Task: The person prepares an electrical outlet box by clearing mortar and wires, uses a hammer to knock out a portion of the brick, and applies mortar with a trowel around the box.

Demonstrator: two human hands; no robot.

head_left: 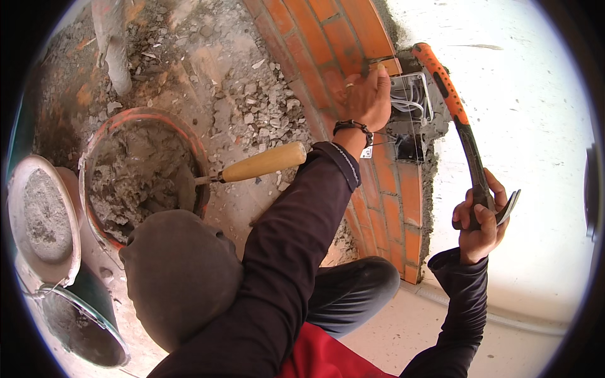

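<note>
My left hand (368, 97), with a dark bracelet at the wrist, is at the brick wall (340, 44). Its thumb presses on a small orange brick piece (389, 65) at the wall's right edge; the other fingers are partly hidden. My right hand (482, 217) grips a claw hammer (455, 104) close to its metal head. The hammer's orange and black handle points up and away, its end near the brick piece. Below that piece, an electrical box (413, 101) with loose wires sits in the wall edge, and a second dark box (408, 148) is nearer.
A bucket (205, 148) of wet mortar stands left, with a wooden-handled trowel (265, 162) resting in it. Two more buckets (72, 220) (120, 343) are farther left. Rubble (268, 104) lies beside the wall. A white surface (535, 126) borders its right edge.
</note>
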